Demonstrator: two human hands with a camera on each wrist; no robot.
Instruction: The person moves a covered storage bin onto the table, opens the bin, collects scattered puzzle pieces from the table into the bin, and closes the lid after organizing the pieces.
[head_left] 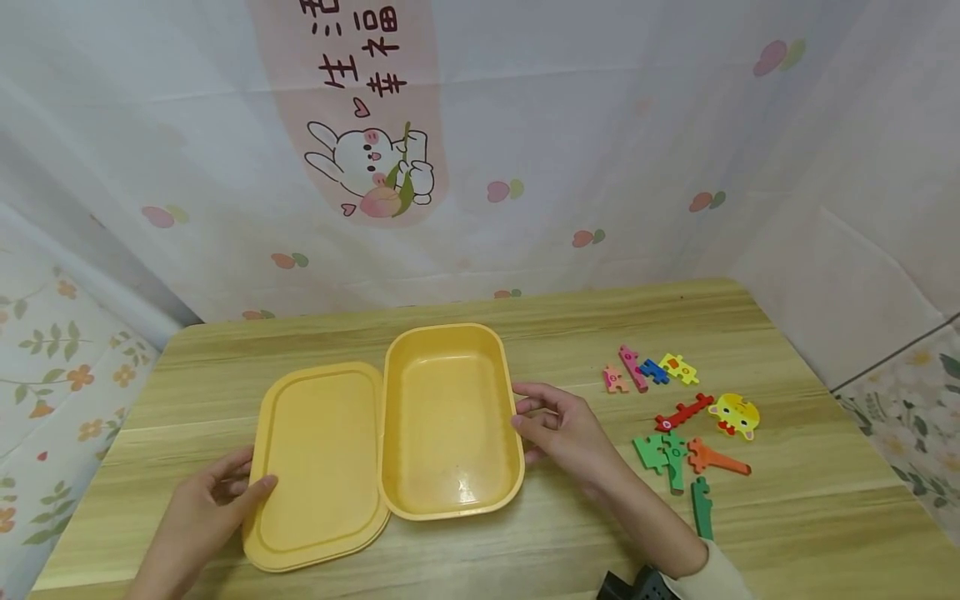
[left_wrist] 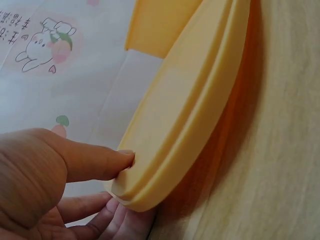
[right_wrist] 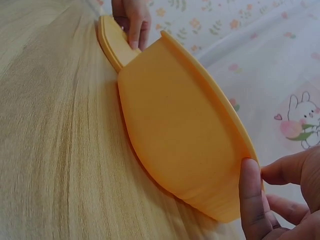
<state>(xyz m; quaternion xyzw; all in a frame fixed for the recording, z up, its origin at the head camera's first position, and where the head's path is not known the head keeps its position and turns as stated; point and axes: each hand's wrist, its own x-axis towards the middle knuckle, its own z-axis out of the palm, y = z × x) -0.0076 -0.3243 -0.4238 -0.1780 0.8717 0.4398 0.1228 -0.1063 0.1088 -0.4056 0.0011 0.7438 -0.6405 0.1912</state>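
Note:
A yellow plastic box (head_left: 450,417), with nothing inside, sits near the middle of the table in the head view. Against its left side lies a flat yellow lid (head_left: 318,462) with rounded corners. My left hand (head_left: 206,504) pinches the lid's outer left edge, thumb on top and fingers beneath, as the left wrist view of the lid (left_wrist: 170,115) shows. On the far side, my right hand (head_left: 566,433) pinches the box's right rim between thumb and fingers. In the right wrist view the outer wall of the box (right_wrist: 175,115) stands upright.
Loose coloured puzzle pieces lie to the right: a green group (head_left: 663,454), an orange piece (head_left: 716,458), a red piece (head_left: 684,412), a dark green piece (head_left: 702,508), a yellow animal head (head_left: 737,417) and several small ones behind. A printed curtain (head_left: 525,125) hangs along the table's back.

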